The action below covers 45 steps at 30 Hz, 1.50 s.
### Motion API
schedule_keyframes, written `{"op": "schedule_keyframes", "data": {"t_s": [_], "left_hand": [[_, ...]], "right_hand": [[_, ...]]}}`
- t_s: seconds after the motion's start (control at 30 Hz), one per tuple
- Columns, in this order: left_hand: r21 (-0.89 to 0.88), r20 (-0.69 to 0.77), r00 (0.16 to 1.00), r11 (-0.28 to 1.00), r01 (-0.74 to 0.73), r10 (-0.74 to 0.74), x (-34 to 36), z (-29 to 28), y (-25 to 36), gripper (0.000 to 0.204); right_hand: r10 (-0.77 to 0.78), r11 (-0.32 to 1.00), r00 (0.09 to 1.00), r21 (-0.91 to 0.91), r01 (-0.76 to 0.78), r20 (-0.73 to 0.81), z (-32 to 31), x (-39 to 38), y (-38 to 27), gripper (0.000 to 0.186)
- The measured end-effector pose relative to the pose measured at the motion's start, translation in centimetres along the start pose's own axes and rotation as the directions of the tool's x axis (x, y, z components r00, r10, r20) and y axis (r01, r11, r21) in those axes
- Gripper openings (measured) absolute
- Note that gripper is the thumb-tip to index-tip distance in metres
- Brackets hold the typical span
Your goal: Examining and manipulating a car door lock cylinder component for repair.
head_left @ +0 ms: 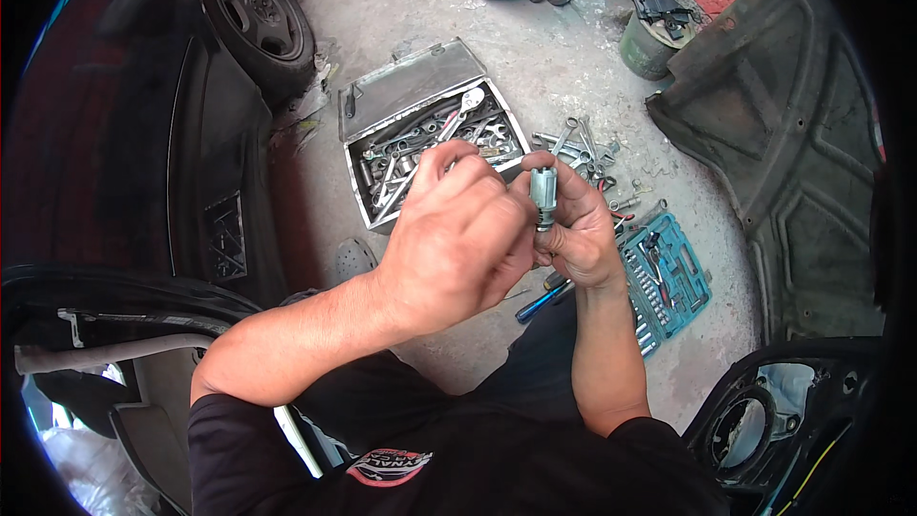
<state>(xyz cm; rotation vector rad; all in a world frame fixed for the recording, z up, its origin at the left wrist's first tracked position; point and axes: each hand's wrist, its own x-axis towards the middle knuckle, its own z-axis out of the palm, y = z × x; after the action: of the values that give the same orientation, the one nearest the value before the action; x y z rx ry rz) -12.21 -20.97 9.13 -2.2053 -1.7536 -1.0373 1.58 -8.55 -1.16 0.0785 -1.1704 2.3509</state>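
My right hand (585, 241) pinches a small silver lock cylinder (543, 193) between thumb and fingers. The part is upright, with ridges along its body and a narrower lower end. My left hand (458, 229) is closed right beside it, back of the hand toward me. Its fingertips are hidden behind the hand, so what they hold or touch cannot be made out. Behind my left hand on the floor stands an open metal toolbox (355, 164) full of wrenches, sockets and a ratchet (471, 100).
Loose wrenches (585, 155) lie right of the toolbox. Nearby are an open teal socket case (690, 298) and a blue-handled screwdriver (541, 304). A dark car with a wheel (256, 14) stands at left. A green bucket (647, 50) and a large dark panel (774, 124) are at right.
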Motion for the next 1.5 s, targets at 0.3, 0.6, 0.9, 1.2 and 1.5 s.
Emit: {"op": "schedule_keyframes", "data": {"t_s": [0.3,0.6,0.9,1.2,1.5], "left_hand": [[-0.128,-0.110,0.990,0.989,0.077,-0.091,-0.2,-0.1,-1.0,0.023],[-0.088,-0.114,0.993,0.996,0.022,-0.032,-0.7,0.4,-0.7,0.022],[-0.037,-0.116,0.993,0.999,-0.024,0.019,-0.6,0.6,-0.5,0.024],[-0.003,-0.040,0.999,0.999,0.033,-0.033,-0.5,-0.3,0.2,0.024],[-0.107,0.046,0.997,0.993,0.060,-0.055,-0.7,-0.2,-1.1,0.019]], "right_hand": [[-0.042,0.976,0.998,0.215,0.032,0.045,-0.3,0.3,0.8,0.077],[-0.018,0.991,1.000,0.131,0.016,0.016,0.2,0.2,1.0,0.077],[-0.027,0.999,1.000,0.034,0.027,0.004,0.7,0.0,0.5,0.078],[-0.025,0.999,1.000,-0.044,0.024,-0.006,1.2,0.1,0.0,0.073],[0.024,0.970,0.994,-0.238,-0.048,-0.103,2.1,-0.4,-1.9,0.066]]}}
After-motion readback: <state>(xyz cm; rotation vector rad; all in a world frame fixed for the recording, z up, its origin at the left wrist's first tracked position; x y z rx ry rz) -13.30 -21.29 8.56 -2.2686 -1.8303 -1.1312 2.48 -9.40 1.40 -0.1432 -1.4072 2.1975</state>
